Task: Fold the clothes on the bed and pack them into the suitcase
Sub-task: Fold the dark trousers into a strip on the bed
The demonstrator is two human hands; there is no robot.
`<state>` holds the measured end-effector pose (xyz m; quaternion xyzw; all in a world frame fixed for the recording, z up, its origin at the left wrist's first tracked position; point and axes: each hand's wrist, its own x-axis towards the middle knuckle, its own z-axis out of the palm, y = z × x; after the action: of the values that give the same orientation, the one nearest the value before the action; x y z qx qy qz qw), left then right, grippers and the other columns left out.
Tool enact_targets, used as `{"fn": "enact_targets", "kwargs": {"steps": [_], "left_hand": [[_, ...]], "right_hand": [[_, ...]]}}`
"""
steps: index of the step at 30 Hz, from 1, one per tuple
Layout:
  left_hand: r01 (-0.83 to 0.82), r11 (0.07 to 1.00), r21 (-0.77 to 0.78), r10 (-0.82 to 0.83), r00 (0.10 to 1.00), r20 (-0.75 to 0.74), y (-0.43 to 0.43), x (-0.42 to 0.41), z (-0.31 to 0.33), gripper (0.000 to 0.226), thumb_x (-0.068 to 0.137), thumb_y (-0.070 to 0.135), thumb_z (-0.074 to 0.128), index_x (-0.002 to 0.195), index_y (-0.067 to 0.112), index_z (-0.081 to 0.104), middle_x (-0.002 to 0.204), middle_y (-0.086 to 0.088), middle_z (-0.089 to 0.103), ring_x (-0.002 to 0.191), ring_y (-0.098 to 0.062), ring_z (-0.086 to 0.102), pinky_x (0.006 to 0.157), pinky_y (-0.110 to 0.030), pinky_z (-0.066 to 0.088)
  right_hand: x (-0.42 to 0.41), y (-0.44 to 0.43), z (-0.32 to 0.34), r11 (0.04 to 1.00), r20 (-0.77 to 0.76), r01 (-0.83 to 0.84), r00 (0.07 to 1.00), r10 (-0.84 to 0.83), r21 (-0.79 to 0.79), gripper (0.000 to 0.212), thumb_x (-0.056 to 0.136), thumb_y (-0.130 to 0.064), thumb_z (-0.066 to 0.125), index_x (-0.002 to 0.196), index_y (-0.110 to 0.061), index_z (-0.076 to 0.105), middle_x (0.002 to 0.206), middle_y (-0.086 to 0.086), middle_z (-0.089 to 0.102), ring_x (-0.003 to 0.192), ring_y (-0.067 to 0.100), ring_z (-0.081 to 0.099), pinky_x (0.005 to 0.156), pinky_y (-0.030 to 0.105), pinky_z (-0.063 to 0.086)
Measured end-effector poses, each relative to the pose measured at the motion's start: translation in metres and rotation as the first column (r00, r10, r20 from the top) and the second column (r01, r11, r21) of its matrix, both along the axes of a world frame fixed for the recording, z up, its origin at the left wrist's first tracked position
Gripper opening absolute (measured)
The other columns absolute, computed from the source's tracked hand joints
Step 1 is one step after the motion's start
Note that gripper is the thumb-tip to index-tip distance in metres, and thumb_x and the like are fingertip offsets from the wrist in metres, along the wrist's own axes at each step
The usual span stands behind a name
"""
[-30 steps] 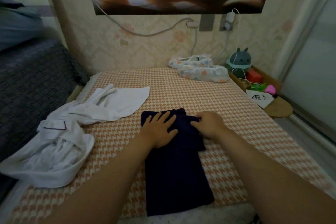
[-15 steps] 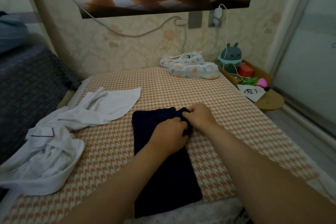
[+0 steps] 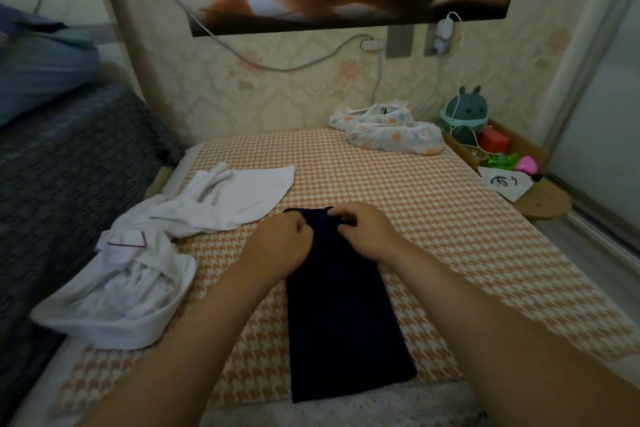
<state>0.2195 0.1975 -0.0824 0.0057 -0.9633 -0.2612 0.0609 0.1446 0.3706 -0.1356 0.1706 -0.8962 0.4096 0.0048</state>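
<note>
A dark navy garment (image 3: 343, 315), folded into a long narrow strip, lies lengthwise on the orange houndstooth bed cover (image 3: 433, 218). My left hand (image 3: 280, 243) grips its far left corner with curled fingers. My right hand (image 3: 363, 229) pinches the far right corner of the same end. A crumpled white garment (image 3: 145, 253) lies unfolded on the left side of the bed. No suitcase is in view.
Two patterned shoe covers (image 3: 391, 128) sit at the bed's far edge by the wall. A shelf at the right holds a grey plush toy (image 3: 465, 111), a red box (image 3: 498, 142) and small items. A dark patterned sofa (image 3: 62, 184) borders the left side.
My left hand, flat on the navy garment a second ago, has curled and taken hold of its far end. Both hands now hold the far corners; the strip looks narrower.
</note>
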Motion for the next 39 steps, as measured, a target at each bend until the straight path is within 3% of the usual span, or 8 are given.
{"fn": "enact_targets", "kwargs": {"steps": [3,6,10,18,26,29,32,39], "left_hand": [[0.234,0.955,-0.184,-0.269,0.943,-0.195,0.01,-0.004,-0.024,0.032,0.095,0.025,0.046,0.124,0.016,0.058,0.127,-0.004,0.057,0.115,-0.021,0.051,0.1,-0.041,0.043],[0.313,0.868,-0.386,-0.27,0.949,0.161,0.019,-0.001,-0.052,0.07,0.101,0.045,0.033,0.156,0.012,0.005,0.163,-0.006,0.001,0.15,-0.023,0.001,0.122,-0.043,0.008],[0.357,0.858,-0.368,-0.247,0.917,0.313,0.014,0.001,-0.063,0.074,0.101,0.055,0.021,0.155,0.013,-0.006,0.163,-0.003,-0.013,0.149,-0.017,-0.014,0.122,-0.039,-0.006],[0.368,0.873,-0.319,-0.309,0.925,0.222,-0.003,0.033,-0.054,0.084,0.096,0.063,0.03,0.155,0.016,-0.006,0.162,0.002,-0.013,0.148,-0.014,-0.015,0.122,-0.035,-0.004],[0.569,0.767,-0.296,-0.451,0.806,0.383,0.005,0.107,-0.053,0.119,0.074,0.086,0.042,0.151,0.022,-0.021,0.153,0.009,-0.034,0.14,-0.007,-0.033,0.118,-0.035,-0.017],[0.568,0.721,-0.398,-0.445,0.819,0.363,0.009,0.125,-0.052,0.109,0.085,0.064,0.053,0.152,0.016,-0.019,0.157,0.001,-0.028,0.145,-0.015,-0.027,0.119,-0.035,-0.015],[0.536,0.732,-0.421,-0.455,0.844,0.284,0.01,0.136,-0.05,0.089,0.096,0.04,0.05,0.154,0.012,-0.011,0.162,-0.003,-0.016,0.149,-0.018,-0.015,0.119,-0.03,-0.009],[0.486,0.775,-0.404,-0.469,0.871,0.148,0.013,0.14,-0.041,0.061,0.095,0.021,0.048,0.152,0.014,0.028,0.159,-0.004,0.027,0.146,-0.021,0.024,0.117,-0.029,0.022]], "right_hand": [[-0.001,-0.004,-0.017,0.956,-0.121,-0.153,0.975,0.188,0.25,0.045,0.097,-0.018,0.055,0.141,-0.019,0.051,0.143,0.003,0.05,0.132,0.022,0.046,0.11,0.034,0.036],[0.003,-0.002,-0.027,0.824,-0.023,-0.168,0.977,0.214,0.541,0.055,0.105,-0.036,0.034,0.157,-0.024,0.02,0.165,0.001,0.014,0.152,0.022,0.01,0.122,0.048,0.012],[0.012,-0.001,-0.019,0.769,-0.033,-0.145,0.977,0.21,0.623,0.059,0.104,-0.043,0.029,0.158,-0.025,0.013,0.166,-0.001,-0.002,0.152,0.016,-0.008,0.123,0.046,-0.003],[0.052,0.004,-0.004,0.763,-0.075,-0.195,0.95,0.304,0.616,0.059,0.106,-0.037,0.032,0.158,-0.018,0.013,0.166,-0.001,0.004,0.152,0.014,-0.003,0.121,0.033,-0.006],[0.11,0.025,-0.008,0.709,-0.049,-0.25,0.927,0.372,0.659,0.065,0.105,-0.049,0.024,0.158,-0.015,0.008,0.166,0.001,0.002,0.152,0.013,-0.004,0.122,0.029,-0.004],[0.136,0.033,0.0,0.695,-0.053,-0.297,0.9,0.434,0.655,0.086,0.089,-0.07,0.011,0.158,-0.019,0.01,0.166,-0.002,0.001,0.151,0.01,-0.005,0.121,0.026,-0.005],[0.155,0.042,0.002,0.653,0.015,-0.371,0.876,0.482,0.66,0.098,0.086,-0.079,0.031,0.158,-0.021,-0.001,0.164,-0.005,-0.012,0.15,0.007,-0.013,0.12,0.025,-0.006],[0.166,0.053,0.005,0.629,0.037,-0.398,0.862,0.506,0.667,0.102,0.087,-0.063,0.057,0.158,-0.023,-0.004,0.164,-0.004,-0.018,0.15,0.009,-0.015,0.123,0.029,0.004]]}}
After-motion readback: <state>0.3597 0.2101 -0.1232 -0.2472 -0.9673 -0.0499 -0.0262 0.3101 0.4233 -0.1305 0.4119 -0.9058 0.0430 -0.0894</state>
